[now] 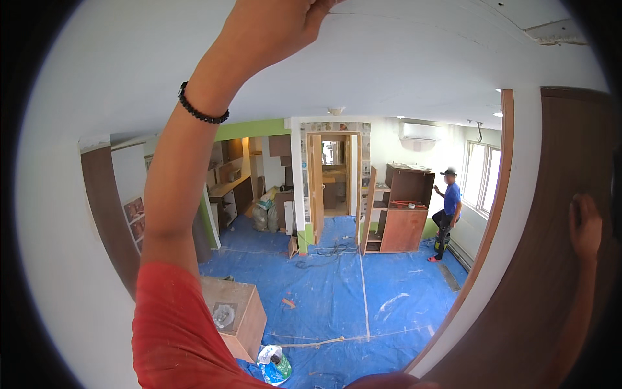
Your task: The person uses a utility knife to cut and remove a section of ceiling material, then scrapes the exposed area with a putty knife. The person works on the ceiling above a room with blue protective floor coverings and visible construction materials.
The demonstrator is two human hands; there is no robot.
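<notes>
My left arm, with a red sleeve and a black beaded bracelet (202, 111), reaches up across the view. At the top edge, my left hand (285, 23) is close under the white ceiling (402, 58). Its visible thumb and fingers are drawn together; the tips are partly cut off, and whatever they hold cannot be made out. On the far right, my right hand (586, 225) rests against a dark brown panel (518, 279), fingers pointing upward and fairly flat. I see nothing held in it.
Blue sheeting (324, 292) covers the floor. Below left stand a wooden box cabinet (249, 318) and a white-and-blue bag (275, 364). A person in blue (451, 202) stands by a brown cabinet (405, 230). Cables (324, 256) lie near the doorway; full sacks (264, 214) stand farther left.
</notes>
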